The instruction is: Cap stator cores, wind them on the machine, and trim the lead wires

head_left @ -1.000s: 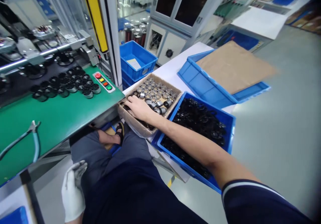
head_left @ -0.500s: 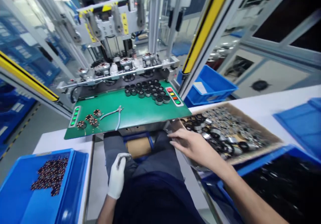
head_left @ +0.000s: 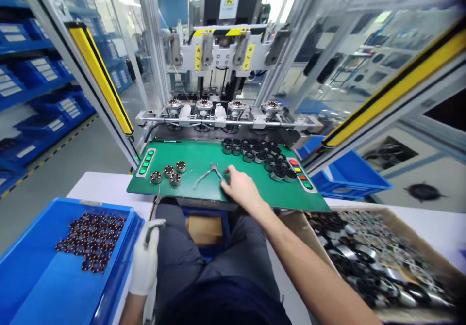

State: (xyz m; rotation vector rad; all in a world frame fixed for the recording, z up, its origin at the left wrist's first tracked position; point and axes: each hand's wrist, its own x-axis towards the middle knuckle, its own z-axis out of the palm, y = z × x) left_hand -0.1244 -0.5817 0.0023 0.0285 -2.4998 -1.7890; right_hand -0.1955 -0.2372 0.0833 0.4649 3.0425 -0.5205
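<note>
My bare right hand (head_left: 241,189) hovers low over the green work mat (head_left: 204,155), fingers curled under, with one fingertip just right of the small pliers (head_left: 208,174) lying on the mat. What the curled fingers hold, if anything, is hidden. My white-gloved left hand (head_left: 145,262) rests on my left thigh, fingers loosely bent and holding nothing. Three copper-wound stators (head_left: 168,172) sit at the mat's left. A cluster of black rings (head_left: 262,155) sits at its back right.
A cardboard box (head_left: 429,247) of metal and black parts stands at my right. A blue bin (head_left: 43,286) with wound stators is at my left. Behind the mat is a machine with a row of fixtures (head_left: 218,111) and yellow light-curtain posts. Button panels (head_left: 301,173) flank the mat.
My right hand left the cardboard box and swung left onto the green mat beside the pliers. My view turned left to face the machine. The left hand stayed on my thigh.
</note>
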